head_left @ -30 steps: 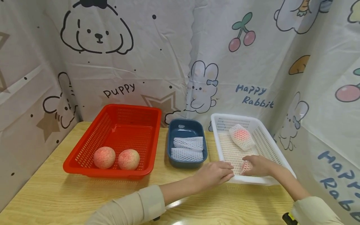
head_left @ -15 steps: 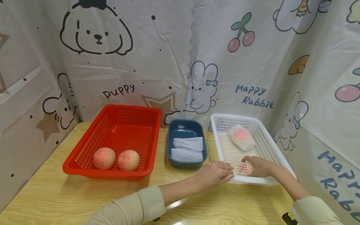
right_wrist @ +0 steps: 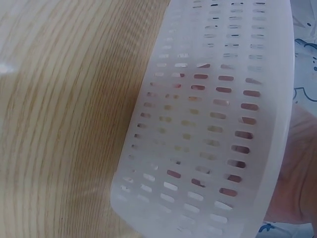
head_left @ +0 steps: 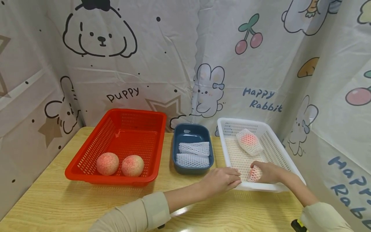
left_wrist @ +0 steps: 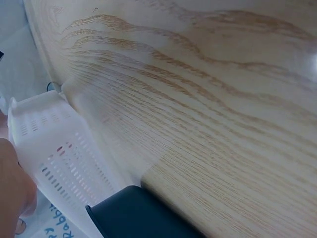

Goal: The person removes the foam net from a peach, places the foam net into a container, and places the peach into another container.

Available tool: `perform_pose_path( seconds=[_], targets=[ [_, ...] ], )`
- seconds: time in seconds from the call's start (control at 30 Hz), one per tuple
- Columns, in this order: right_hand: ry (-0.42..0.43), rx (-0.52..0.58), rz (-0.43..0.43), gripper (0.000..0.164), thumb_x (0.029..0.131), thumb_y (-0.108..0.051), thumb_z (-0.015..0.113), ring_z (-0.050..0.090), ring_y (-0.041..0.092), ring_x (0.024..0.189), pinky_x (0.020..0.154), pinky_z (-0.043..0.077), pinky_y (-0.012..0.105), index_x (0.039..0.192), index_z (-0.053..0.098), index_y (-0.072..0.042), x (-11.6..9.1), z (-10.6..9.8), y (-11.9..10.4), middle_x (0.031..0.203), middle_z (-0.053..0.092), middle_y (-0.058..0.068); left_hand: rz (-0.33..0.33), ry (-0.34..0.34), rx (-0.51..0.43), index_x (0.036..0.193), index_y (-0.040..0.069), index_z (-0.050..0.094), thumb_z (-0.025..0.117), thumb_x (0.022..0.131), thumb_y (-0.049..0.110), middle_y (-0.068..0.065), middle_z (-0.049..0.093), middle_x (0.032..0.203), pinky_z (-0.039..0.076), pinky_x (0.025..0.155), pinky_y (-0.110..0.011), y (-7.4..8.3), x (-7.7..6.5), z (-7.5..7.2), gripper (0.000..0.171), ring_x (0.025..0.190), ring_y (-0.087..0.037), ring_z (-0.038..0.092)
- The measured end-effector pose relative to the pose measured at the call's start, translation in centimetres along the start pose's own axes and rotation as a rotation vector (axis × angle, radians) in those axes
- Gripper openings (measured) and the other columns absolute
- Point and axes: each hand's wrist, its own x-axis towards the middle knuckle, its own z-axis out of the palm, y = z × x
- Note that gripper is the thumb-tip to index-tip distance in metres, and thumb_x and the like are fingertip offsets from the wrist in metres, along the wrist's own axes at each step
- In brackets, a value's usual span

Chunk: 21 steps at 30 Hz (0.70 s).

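Observation:
My right hand (head_left: 270, 172) reaches into the white basket (head_left: 224, 145) and grips a peach in a white foam net (head_left: 255, 174) near the front wall. Part of that peach is hidden under the palm. Another netted peach (head_left: 249, 140) lies farther back in the same basket. My left hand (head_left: 221, 180) rests its fingers on the basket's front left corner and holds nothing else. In the right wrist view, the peach shows only as colour through the slots of the basket wall (right_wrist: 203, 29), with my right hand (right_wrist: 297, 168) behind the rim.
At left, a red basket (head_left: 139, 122) contains two bare peaches (head_left: 107, 163). Between the baskets stands a dark blue tray (head_left: 191, 128) with two white foam nets (head_left: 192, 160) in it. A printed curtain (head_left: 179, 48) hangs behind the wooden table (head_left: 72, 206).
My right fingers have shifted slightly around the netted peach, and more of it shows now. The left hand stays at the basket corner.

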Motion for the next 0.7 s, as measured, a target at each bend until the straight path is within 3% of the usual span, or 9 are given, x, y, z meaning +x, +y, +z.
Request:
perform_pose_path(
  seconds=[0.27,0.53,0.7],
  targets=[
    [0.009,-0.009,-0.005,0.058,0.079,-0.037,0.083,0.056,0.019,0.075,0.067,0.050,0.038,0.121,0.056,-0.008,0.3,0.2,0.1,0.098,0.066,0.008,0.016,-0.002,-0.004,0.102,0.015,0.079,0.067,0.097,0.024,0.004,0.073,0.111,0.042,0.102,-0.019,-0.1,0.1,-0.1,0.015,0.112,-0.009,0.065],
    [0.114,-0.017,0.026,0.077,0.072,-0.043,0.088,0.060,0.024,0.082,0.073,0.054,0.046,0.127,0.053,-0.001,0.6,-0.3,0.2,0.099,0.066,0.010,0.020,-0.019,0.001,0.103,0.016,0.079,0.066,0.098,0.025,0.005,0.073,0.109,0.038,0.104,-0.017,-0.1,0.2,-0.4,0.017,0.112,-0.009,0.064],
    [0.166,-0.010,0.022,0.083,0.068,-0.038,0.089,0.062,0.025,0.081,0.070,0.055,0.044,0.127,0.050,0.004,0.8,-0.9,0.0,0.096,0.065,0.010,0.020,-0.020,-0.001,0.103,0.015,0.079,0.066,0.098,0.025,0.005,0.073,0.109,0.037,0.105,-0.017,-0.1,0.3,-0.4,0.017,0.113,-0.009,0.064]
  ],
)
